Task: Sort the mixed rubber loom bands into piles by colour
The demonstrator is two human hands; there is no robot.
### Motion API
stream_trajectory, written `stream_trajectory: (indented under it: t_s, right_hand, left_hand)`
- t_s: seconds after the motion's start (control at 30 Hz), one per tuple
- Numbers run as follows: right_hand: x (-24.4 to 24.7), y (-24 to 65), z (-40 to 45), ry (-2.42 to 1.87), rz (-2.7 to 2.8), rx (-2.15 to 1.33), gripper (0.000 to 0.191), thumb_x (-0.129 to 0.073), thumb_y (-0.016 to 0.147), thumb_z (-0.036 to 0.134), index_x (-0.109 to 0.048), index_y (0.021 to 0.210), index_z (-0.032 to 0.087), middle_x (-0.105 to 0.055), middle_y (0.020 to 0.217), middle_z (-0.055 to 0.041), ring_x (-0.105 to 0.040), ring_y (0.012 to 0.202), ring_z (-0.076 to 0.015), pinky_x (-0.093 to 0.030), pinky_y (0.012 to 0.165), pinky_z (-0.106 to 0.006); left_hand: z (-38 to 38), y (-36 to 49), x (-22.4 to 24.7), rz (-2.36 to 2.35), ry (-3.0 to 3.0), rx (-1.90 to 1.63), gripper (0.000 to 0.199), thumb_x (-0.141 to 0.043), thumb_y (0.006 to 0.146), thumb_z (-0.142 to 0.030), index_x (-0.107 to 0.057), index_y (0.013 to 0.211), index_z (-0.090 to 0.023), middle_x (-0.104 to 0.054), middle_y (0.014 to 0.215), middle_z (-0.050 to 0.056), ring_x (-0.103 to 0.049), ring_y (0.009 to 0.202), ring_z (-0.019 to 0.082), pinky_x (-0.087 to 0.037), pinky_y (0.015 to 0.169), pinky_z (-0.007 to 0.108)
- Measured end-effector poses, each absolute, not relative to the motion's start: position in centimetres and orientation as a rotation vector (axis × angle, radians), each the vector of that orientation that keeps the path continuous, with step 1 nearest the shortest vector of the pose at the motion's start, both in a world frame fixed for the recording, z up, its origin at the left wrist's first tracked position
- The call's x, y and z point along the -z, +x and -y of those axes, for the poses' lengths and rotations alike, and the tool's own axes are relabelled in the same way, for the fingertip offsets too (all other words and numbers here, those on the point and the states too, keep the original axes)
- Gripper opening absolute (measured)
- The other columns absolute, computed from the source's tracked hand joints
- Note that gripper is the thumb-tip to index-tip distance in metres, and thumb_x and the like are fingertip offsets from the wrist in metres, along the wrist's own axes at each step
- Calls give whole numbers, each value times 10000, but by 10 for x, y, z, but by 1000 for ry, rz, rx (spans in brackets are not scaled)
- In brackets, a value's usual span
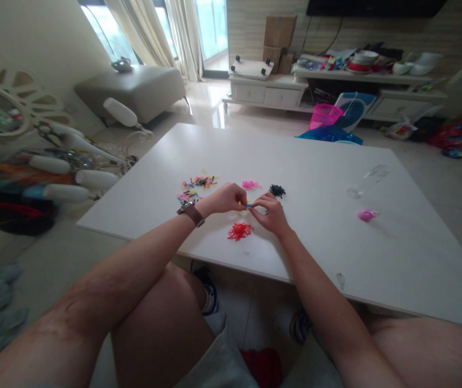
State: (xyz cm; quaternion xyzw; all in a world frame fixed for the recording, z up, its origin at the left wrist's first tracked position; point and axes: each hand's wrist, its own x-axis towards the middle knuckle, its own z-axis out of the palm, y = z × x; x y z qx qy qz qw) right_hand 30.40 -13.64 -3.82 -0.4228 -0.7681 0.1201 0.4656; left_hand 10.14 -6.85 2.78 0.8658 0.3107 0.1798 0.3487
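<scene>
Over the white table (315,161), my left hand (229,198) and my right hand (270,213) meet fingertip to fingertip. Both pinch a tiny blue rubber band (249,205), largely covered by the fingers. Just below them lies a pile of red rubber bands (239,231). Pink bands (250,185) are heaped beyond my hands, and black bands (277,190) sit past my right hand. Some yellow bands (239,210) show partly beneath my fingers. Left of my left hand, mixed-colour bands (198,182) are spread in loose clusters, partly hidden by my wrist.
On the table's right side lie a clear container (368,182) and a small pink object (367,215). A small transparent piece (340,280) rests near the front edge. Lamp arms with white shades (97,179) stand against the left side. A pink basket (325,115) is behind the table.
</scene>
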Motion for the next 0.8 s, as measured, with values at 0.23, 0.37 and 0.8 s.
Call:
stream_trajectory:
  t_s: [0.23,0.37,0.8]
  right_hand:
    - [32,305,138,-1065,1864,-268,124,-691,885,240,-685,762,245,-688,767,-39,-583,832,-237,-512,800,-404]
    - [30,306,138,-1065,1855,-267,126,-689,870,207,-666,751,245,-679,766,-32,-577,831,-236,-500,789,-399]
    - [25,345,130,-1290,1699,-111,124,-647,804,183,-613,704,248,-656,752,-34,-571,825,-247,-496,783,-406]
  left_hand:
    - [69,103,-30,-799,2249,-455,47,-749,713,-141,-773,747,-120,-677,624,17,-544,579,102,-397,575,216]
    - [69,104,-31,-805,2243,-447,81,-727,719,-140,-782,773,-115,-699,650,29,-556,589,105,-406,578,215]
    - [66,104,-33,-908,2271,-424,145,-703,725,-107,-814,818,-115,-721,668,45,-585,589,115,-444,611,231]
